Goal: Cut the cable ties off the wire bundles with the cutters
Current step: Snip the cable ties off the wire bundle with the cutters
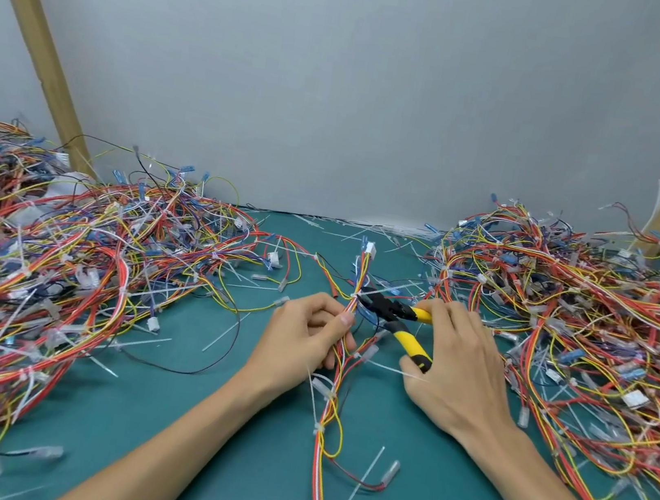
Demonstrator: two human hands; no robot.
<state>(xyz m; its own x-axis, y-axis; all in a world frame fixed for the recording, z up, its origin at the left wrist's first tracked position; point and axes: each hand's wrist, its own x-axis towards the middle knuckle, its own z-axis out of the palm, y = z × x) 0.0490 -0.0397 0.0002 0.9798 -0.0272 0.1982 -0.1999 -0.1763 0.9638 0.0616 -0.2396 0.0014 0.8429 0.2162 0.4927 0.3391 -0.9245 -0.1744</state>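
Note:
A thin bundle of red, yellow and white wires [333, 400] runs up the middle of the green mat. My left hand [302, 335] grips this bundle between thumb and fingers. My right hand [456, 367] holds the yellow-handled cutters [402, 325], with the handles spread apart. The black jaws point left and sit at a white cable tie [355, 295] on the bundle, just above my left thumb. Another white tie [318, 427] wraps the bundle lower down, with its tail sticking up.
Large tangled heaps of coloured wire bundles lie on the left [60, 265] and on the right [590, 331]. Cut white tie pieces [364, 482] are scattered over the green mat [174, 419]. A grey wall stands behind, with wooden posts [32, 25] at both sides.

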